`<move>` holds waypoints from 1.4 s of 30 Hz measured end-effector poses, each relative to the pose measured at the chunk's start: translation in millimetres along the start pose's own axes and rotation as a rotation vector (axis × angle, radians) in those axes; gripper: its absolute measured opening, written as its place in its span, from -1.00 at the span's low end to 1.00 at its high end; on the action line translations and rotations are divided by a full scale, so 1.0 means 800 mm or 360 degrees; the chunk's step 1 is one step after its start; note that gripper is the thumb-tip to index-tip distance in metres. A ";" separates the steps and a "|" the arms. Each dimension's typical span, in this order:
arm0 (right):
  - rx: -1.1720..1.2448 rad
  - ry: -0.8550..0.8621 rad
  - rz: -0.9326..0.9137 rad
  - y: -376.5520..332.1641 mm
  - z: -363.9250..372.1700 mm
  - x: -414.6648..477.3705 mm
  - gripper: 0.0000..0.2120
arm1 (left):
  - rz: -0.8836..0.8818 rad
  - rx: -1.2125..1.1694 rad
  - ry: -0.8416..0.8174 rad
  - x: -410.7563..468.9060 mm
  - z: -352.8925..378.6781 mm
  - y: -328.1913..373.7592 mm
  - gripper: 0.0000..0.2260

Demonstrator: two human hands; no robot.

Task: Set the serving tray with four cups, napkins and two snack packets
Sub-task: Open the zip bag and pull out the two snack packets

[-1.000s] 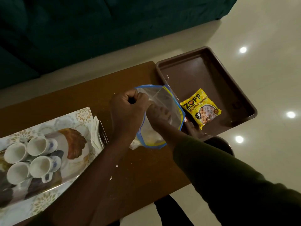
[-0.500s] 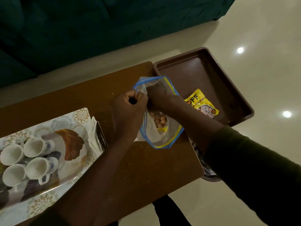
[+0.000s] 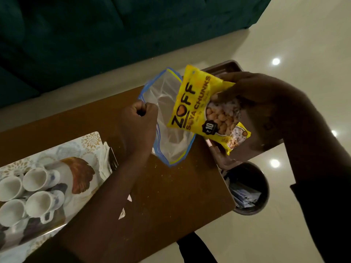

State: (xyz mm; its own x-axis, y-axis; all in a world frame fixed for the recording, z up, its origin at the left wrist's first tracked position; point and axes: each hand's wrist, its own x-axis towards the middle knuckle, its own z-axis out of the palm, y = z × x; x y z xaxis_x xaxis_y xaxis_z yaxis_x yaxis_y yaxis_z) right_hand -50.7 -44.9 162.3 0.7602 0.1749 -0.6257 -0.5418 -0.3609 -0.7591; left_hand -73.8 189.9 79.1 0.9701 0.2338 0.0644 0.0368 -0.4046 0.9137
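Note:
My right hand [image 3: 252, 92] grips a yellow Zoff soya chunks packet [image 3: 191, 103] in the air, just above and right of a clear zip bag [image 3: 167, 95] with a blue rim. My left hand [image 3: 138, 126] pinches the bag's left rim and holds it open; the bag looks empty. A second yellow packet [image 3: 238, 138] lies below in the brown tray [image 3: 224, 67], partly hidden by the held one. At the left, the patterned serving tray [image 3: 89, 141] carries several white cups [image 3: 38, 179], with white napkins [image 3: 105, 158] on its right edge.
The wooden table [image 3: 171, 196] is narrow, and the brown tray overhangs its right end. A round dark bin [image 3: 254, 186] with wrappers stands on the pale floor below that end. A dark green sofa [image 3: 95, 35] runs along the far side.
My right hand was inside the zip bag; it has come out and up to the right with a yellow packet. My left hand has kept its hold on the bag's rim.

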 end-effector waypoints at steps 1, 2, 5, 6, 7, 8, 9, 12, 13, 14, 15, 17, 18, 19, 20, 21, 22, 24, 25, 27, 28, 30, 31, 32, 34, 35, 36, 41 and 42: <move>0.0143 -0.0049 -0.0043 0.005 -0.002 0.000 -0.60 | -0.0004 0.0016 0.0008 0.002 0.002 0.002 -0.68; 0.0255 -0.0074 -0.0095 0.010 -0.004 0.000 -0.60 | 0.0001 0.0032 0.0006 0.003 0.004 0.004 -0.68; 0.0440 0.0026 -0.0154 0.031 -0.009 0.016 -0.60 | 0.0007 0.0033 -0.0008 0.001 0.011 0.006 -0.69; 0.0472 0.0067 -0.0155 0.041 -0.010 0.024 -0.60 | 0.0009 0.0029 -0.0004 0.001 0.013 0.006 -0.69; 0.0520 0.0089 -0.0165 0.050 -0.011 0.032 -0.61 | 0.0018 0.0024 0.0002 0.002 0.014 0.006 -0.69; 0.0591 0.0099 -0.0186 0.060 -0.014 0.038 -0.60 | 0.0030 0.0027 0.0005 0.003 0.014 0.006 -0.69; 0.0695 0.0119 -0.0210 0.072 -0.017 0.044 -0.61 | 0.0040 0.0031 0.0006 0.006 0.013 0.005 -0.69; 0.1125 0.0285 -0.0217 0.114 -0.037 0.054 -0.76 | 0.0023 0.0003 0.0004 0.017 0.006 0.001 -0.66; 0.1153 0.0365 -0.0197 0.131 -0.047 0.056 -0.76 | 0.0017 0.0003 0.0002 0.020 0.004 0.000 -0.67; 0.1082 0.0460 -0.0160 0.147 -0.057 0.057 -0.74 | 0.0026 0.0031 0.0010 0.023 0.002 0.000 -0.68; 0.0951 0.0572 -0.0110 0.163 -0.070 0.056 -0.73 | 0.0052 0.0074 0.0019 0.025 0.001 0.000 -0.70; 0.0716 0.0731 0.0032 0.192 -0.101 0.053 -0.74 | 0.0100 0.0123 0.0021 0.027 0.004 0.002 -0.71; 0.0657 0.0746 0.0097 0.205 -0.117 0.051 -0.73 | 0.0109 0.0137 0.0014 0.027 0.007 0.002 -0.71; 0.0606 0.0755 0.0158 0.217 -0.130 0.050 -0.70 | 0.0115 0.0151 0.0005 0.027 0.008 0.002 -0.71; 0.0552 0.0765 0.0208 0.227 -0.141 0.050 -0.67 | 0.0112 0.0160 -0.0004 0.026 0.012 0.002 -0.70; 0.0502 0.0773 0.0245 0.236 -0.151 0.050 -0.67 | 0.0100 0.0167 -0.0012 0.025 0.016 0.002 -0.70; 0.0472 0.0777 0.0267 0.244 -0.157 0.051 -0.68 | 0.0081 0.0168 -0.0022 0.024 0.020 0.002 -0.70; 0.0477 0.0742 0.0272 0.257 -0.163 0.056 -0.69 | 0.0045 0.0165 -0.0036 0.021 0.028 0.003 -0.70; 0.0487 0.0719 0.0270 0.263 -0.163 0.059 -0.71 | 0.0040 0.0171 -0.0041 0.019 0.032 0.004 -0.70; 0.0493 0.0667 0.0292 0.272 -0.159 0.067 -0.77 | 0.0050 0.0196 -0.0049 0.017 0.039 0.004 -0.70; 0.0485 0.0652 0.0322 0.278 -0.157 0.072 -0.79 | 0.0060 0.0205 -0.0056 0.018 0.042 0.004 -0.71; 0.0483 0.0642 0.0365 0.290 -0.155 0.080 -0.83 | 0.0077 0.0213 -0.0084 0.019 0.046 0.006 -0.72; 0.0479 0.0643 0.0362 0.294 -0.156 0.084 -0.82 | 0.0084 0.0218 -0.0098 0.019 0.048 0.007 -0.73; 0.0429 0.0663 0.0345 0.299 -0.157 0.087 -0.81 | 0.0092 0.0225 -0.0106 0.019 0.051 0.008 -0.73; 0.0095 0.0821 0.0343 0.302 -0.160 0.090 -0.68 | 0.0133 0.0248 -0.0107 0.016 0.054 0.013 -0.72; -0.0130 0.0959 0.0374 0.304 -0.160 0.090 -0.59 | 0.0156 0.0265 -0.0115 0.014 0.058 0.015 -0.71; -0.0302 0.1077 0.0385 0.305 -0.159 0.090 -0.53 | 0.0171 0.0274 -0.0120 0.012 0.063 0.016 -0.71; -0.0649 0.1338 0.0189 0.310 -0.134 0.094 -0.59 | 0.0168 0.0278 -0.0096 0.008 0.081 0.022 -0.73; -0.0823 0.1369 0.0212 0.311 -0.129 0.094 -0.59 | 0.0154 0.0275 -0.0085 0.009 0.083 0.022 -0.73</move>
State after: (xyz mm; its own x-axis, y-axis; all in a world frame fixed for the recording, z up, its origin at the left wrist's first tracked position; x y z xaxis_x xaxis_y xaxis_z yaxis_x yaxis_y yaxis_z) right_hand -91.2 -216.1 -55.5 0.8157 -0.5417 -0.2030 -0.5745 -0.7174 -0.3941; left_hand -50.4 125.9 69.4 0.9823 0.1409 0.1232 -0.0213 -0.5699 0.8215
